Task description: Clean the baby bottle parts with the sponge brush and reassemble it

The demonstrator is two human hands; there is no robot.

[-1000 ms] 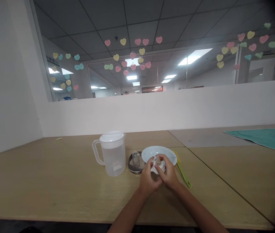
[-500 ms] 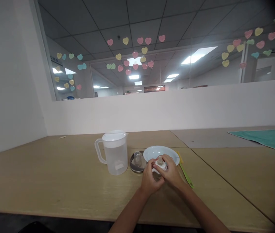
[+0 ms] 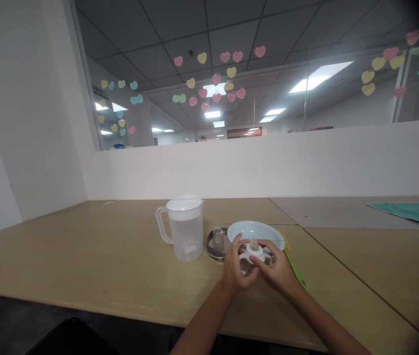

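Between my two hands is a baby bottle (image 3: 254, 250) with a white collar, white side handles and a clear teat pointing up. My left hand (image 3: 236, 268) curls round its left side, fingers closed on it. From the right, my right hand (image 3: 276, 268) grips the collar with thumb and fingers. Most of the bottle's body is hidden by the hands. Just behind them lies a pale blue-white bowl (image 3: 248, 228). To the left, a clear dome-shaped cap (image 3: 218, 239) stands on a round metal tray (image 3: 213, 252).
A lidded translucent pitcher (image 3: 187, 236) stands left of the tray, its handle to the left. A green-handled brush (image 3: 298, 273) lies right of the bowl. Far right is a teal cloth (image 3: 409, 213). A white wall (image 3: 194, 172) with a window rises behind the table.
The view has turned slightly left, so everything sits further right. My fingers have shifted on the bottle, and its collar and side handles show more now.
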